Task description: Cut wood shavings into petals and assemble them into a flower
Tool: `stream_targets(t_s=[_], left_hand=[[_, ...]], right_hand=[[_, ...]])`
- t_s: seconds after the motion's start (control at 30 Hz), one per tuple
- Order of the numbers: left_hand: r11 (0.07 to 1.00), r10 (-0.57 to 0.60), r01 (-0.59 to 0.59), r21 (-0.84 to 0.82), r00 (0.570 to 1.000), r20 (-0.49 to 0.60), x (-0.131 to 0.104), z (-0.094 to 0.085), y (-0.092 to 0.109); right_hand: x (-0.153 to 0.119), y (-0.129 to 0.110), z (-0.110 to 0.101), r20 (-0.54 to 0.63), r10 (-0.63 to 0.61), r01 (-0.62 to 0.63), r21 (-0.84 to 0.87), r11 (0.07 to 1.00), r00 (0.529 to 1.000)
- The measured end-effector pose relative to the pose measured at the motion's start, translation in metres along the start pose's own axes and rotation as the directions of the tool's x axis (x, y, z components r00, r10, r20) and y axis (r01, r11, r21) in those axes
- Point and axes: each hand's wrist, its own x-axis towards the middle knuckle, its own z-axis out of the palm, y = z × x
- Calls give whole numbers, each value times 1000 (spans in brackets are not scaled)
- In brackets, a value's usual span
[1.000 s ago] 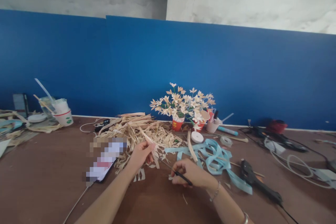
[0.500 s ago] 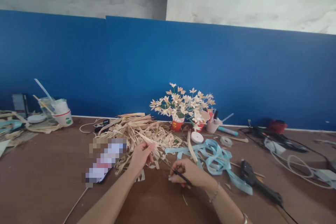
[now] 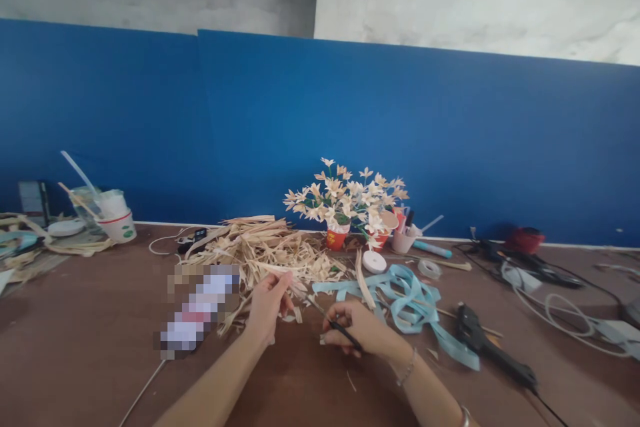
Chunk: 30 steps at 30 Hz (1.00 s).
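Note:
My left hand (image 3: 269,303) is closed, pinching a pale strip of dried husk (image 3: 296,284) between thumb and fingertips. In my right hand (image 3: 356,325) is a pair of black-handled scissors (image 3: 346,335), its narrow blades pointing up and left at the strip. Whether the blades touch the strip I cannot tell. A small pale scrap shows by my right fingertips, partly hidden. Just beyond both hands lies a loose heap of dried husk strips (image 3: 265,247). Pale handmade flowers (image 3: 350,197) stand in a red pot (image 3: 337,237) behind the heap.
Tangled blue ribbon (image 3: 410,307) and a black glue gun (image 3: 493,347) lie to the right, with white cables (image 3: 560,313) farther out. A blurred phone (image 3: 200,310) with a cord is on the left. White cups (image 3: 119,223) stand at the back left.
The scissor blades have come into sight, turned toward the strip in my left hand. The left hand has shifted slightly, and the pale piece hanging below it is mostly out of sight.

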Motion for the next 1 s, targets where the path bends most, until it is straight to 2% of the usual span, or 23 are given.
stream_targets(t_s=[0.13, 0.47, 0.8, 1.0], left_hand=[[999, 16, -16, -28, 1000, -21, -2, 2, -2], [980, -31, 35, -194, 999, 25, -3, 4, -3], [964, -116, 114, -238, 993, 4, -7, 7, -2], [972, -125, 125, -201, 992, 14, -6, 6, -4]], right_hand=[[0, 0, 1, -22, -2, 2, -2, 1000, 1000], [0, -2, 2, -26, -10, 9, -27, 1000, 1000], [1, 0, 4, -34, -14, 13, -13, 1000, 999], [0, -6, 7, -27, -5, 6, 9, 1000, 1000]])
